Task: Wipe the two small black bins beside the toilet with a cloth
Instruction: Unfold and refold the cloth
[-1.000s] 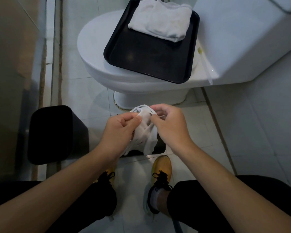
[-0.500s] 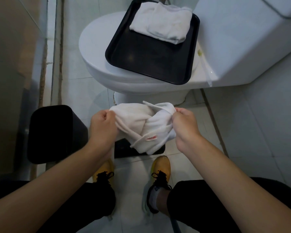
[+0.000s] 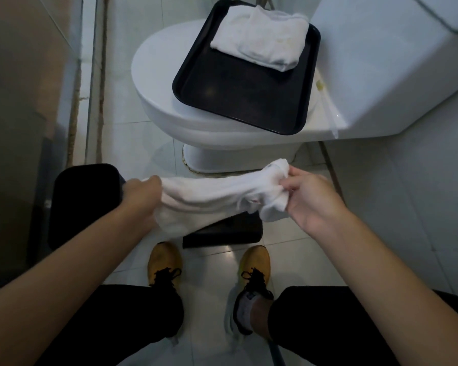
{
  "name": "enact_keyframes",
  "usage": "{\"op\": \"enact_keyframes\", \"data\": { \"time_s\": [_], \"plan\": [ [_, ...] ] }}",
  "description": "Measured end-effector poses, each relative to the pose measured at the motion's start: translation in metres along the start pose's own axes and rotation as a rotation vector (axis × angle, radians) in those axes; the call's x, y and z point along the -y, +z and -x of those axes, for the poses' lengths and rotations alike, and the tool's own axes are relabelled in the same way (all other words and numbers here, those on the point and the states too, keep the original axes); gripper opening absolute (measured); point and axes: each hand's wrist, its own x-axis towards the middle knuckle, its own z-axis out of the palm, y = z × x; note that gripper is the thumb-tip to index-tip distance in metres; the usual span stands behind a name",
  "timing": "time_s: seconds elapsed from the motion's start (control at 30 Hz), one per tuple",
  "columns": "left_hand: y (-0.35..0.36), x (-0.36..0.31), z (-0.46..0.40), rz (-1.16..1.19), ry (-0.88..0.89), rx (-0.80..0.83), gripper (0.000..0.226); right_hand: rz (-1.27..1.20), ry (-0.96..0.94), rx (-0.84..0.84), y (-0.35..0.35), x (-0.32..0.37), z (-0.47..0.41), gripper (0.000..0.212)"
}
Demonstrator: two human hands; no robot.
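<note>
So on the floor at the left there's one black bin (image 3: 86, 204), right by the glass partition (image 3: 24, 128). The left hand (image 3: 140, 200) is clamped on the left end of a white cloth (image 3: 212, 199), which is stretched across to the right hand (image 3: 312, 202), fingers pinched on the other bunched end. Second black bin (image 3: 222, 232) sits on the floor under the cloth, mostly hidden, just ahead of the yellow shoes (image 3: 255, 265). Behind it the toilet (image 3: 175, 114) carries a black tray (image 3: 238, 96) with a folded towel (image 3: 262, 46) at its far edge.
</note>
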Motion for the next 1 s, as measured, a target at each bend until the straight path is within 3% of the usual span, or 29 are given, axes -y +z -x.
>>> {"op": "enact_keyframes", "data": {
  "time_s": [0.03, 0.1, 0.2, 0.27, 0.4, 0.47, 0.57, 0.77, 0.83, 1.0],
  "plan": [
    [0.002, 0.0, 0.009, -0.062, 0.027, -0.018, 0.064, -0.037, 0.006, 0.081, 0.004, -0.001, 0.004, 0.048],
    [0.005, 0.0, 0.039, -0.071, 0.287, 0.027, 0.05, -0.064, -0.021, 0.2, 0.013, -0.006, 0.013, 0.047],
    [0.007, 0.0, 0.093, 0.081, 0.709, 0.328, 0.014, -0.038, -0.073, 0.265, 0.023, -0.018, 0.026, 0.04],
    [0.008, 0.001, 0.106, 0.094, 0.855, 0.394, 0.013, -0.032, -0.101, 0.273, 0.026, -0.019, 0.033, 0.035],
    [0.01, 0.01, 0.111, 0.035, 0.946, 0.44, 0.043, -0.05, -0.178, 0.274, 0.022, -0.014, 0.04, 0.032],
    [0.014, 0.013, 0.113, 0.011, 1.007, 0.4, 0.047, -0.034, -0.201, 0.287, 0.018, -0.013, 0.043, 0.036],
    [0.014, 0.01, 0.113, 0.028, 0.963, 0.356, 0.035, 0.037, -0.229, 0.298, 0.015, -0.015, 0.045, 0.04],
    [0.003, -0.009, 0.105, 0.043, 0.862, 0.423, 0.009, 0.105, -0.261, 0.258, 0.008, -0.009, 0.044, 0.029],
    [-0.009, -0.019, 0.097, 0.105, 0.837, 0.338, 0.008, 0.207, -0.278, 0.17, 0.002, -0.004, 0.042, 0.03],
    [-0.054, -0.042, 0.079, 0.122, 0.977, -0.036, 0.012, 0.508, -0.309, -0.135, -0.025, 0.0, 0.026, 0.032]
  ]
}}
